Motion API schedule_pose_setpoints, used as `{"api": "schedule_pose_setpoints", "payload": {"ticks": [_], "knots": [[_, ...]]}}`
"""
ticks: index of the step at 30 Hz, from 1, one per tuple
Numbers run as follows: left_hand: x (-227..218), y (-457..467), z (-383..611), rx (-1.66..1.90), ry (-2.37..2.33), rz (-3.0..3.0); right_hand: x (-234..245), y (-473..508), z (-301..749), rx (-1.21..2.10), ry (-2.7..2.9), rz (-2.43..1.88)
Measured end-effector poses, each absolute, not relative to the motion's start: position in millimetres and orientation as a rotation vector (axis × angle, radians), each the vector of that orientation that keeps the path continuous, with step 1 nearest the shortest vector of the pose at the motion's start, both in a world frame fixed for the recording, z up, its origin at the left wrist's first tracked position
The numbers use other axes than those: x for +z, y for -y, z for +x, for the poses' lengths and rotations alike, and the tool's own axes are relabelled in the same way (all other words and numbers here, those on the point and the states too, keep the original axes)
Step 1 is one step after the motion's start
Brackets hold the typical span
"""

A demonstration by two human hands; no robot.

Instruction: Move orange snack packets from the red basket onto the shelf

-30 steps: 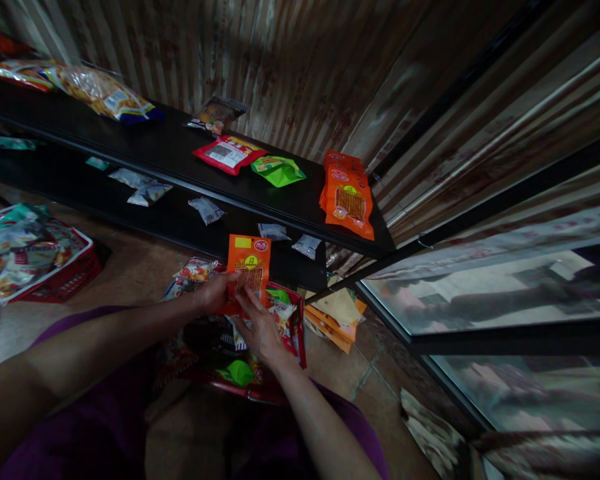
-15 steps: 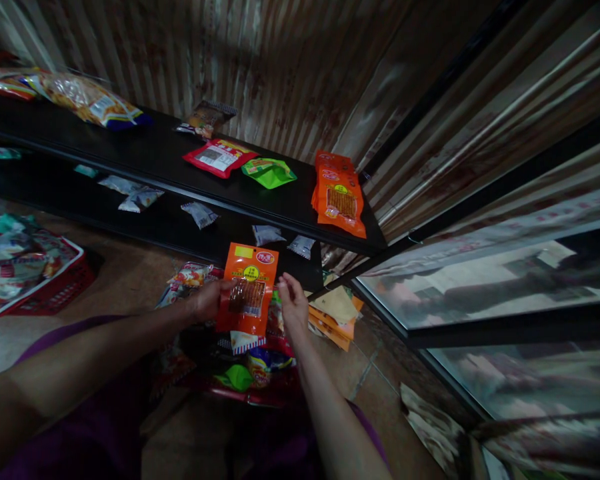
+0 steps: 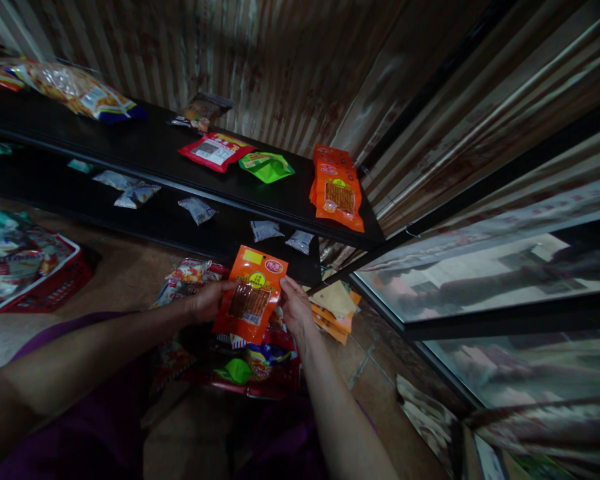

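Note:
An orange snack packet (image 3: 253, 293) with a clear window over brown sticks is held up in front of me. My left hand (image 3: 214, 300) grips its left side, thumb on the front. On its right edge my right hand (image 3: 294, 303) is closed, thumb against the front. Just below is a red basket (image 3: 235, 388) of mixed snack bags, among them a green packet (image 3: 236, 371) and a blue one (image 3: 269, 360). A pile of matching orange packets (image 3: 337, 190) lies at the right end of the black upper shelf (image 3: 170, 157).
Red and green packets (image 3: 265, 167) and larger bags lie farther left on that shelf. Several small silver packets (image 3: 196, 210) rest on the lower shelf. Another red basket (image 3: 55, 287) of snacks stands left. Flat cardboard pieces (image 3: 334, 310) are on the floor by the glass frame at right.
My right hand has come in from beside the packet and closed on its right edge. The orange packet has tilted slightly clockwise and shifted a little right.

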State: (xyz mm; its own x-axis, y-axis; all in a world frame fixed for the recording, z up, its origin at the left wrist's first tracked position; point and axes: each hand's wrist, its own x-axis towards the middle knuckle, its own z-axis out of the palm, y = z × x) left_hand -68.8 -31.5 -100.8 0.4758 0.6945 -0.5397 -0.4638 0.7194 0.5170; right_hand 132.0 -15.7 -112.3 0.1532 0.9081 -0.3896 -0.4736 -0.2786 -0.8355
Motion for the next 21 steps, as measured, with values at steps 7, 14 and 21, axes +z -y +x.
{"api": "schedule_pose_setpoints", "payload": {"ticks": [7, 14, 21], "knots": [[-97.1, 26.8, -69.1, 0.869, -0.732, 0.281, -107.1, 16.3, 127.3, 1.446, 0.467, -1.191], [-92.8, 23.7, -69.7, 0.863, -0.728, 0.268, -105.0, 15.8, 124.5, 1.439, 0.432, -1.205], [-97.7, 21.7, -67.3, 0.92, -0.742, 0.311, -100.9, 17.3, 122.6, 1.412, 0.429, -1.191]]}}
